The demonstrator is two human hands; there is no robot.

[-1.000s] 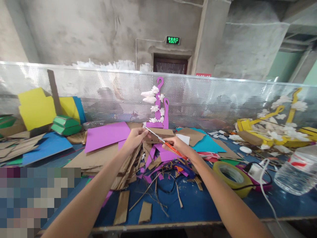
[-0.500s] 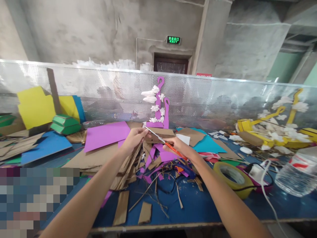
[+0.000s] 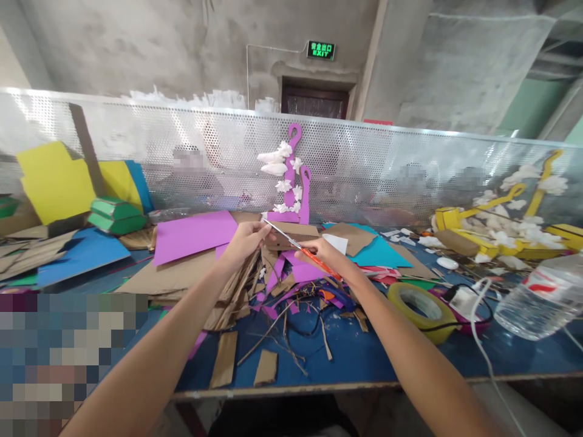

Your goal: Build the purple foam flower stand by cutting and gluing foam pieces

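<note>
My right hand is wrapped round the orange handles of a pair of scissors, whose metal blades point up and to the left. My left hand is closed in a pinch at the blade tips. A tiny white bit shows by its fingertips, too small to name. Just behind the hands stands a purple cardboard piece with two hooked uprights, with white tissue-like tufts on it. Brown cardboard and purple scraps lie under the scissors.
A purple sheet lies left, a turquoise sheet right. A tape roll, white cable and clear bottle are at right. Yellow cardboard pieces with white tufts stand farther back. A perforated metal screen runs behind.
The view has tipped down slightly, so everything sits higher in the picture. Both hands and the scissors keep nearly the same pose.
</note>
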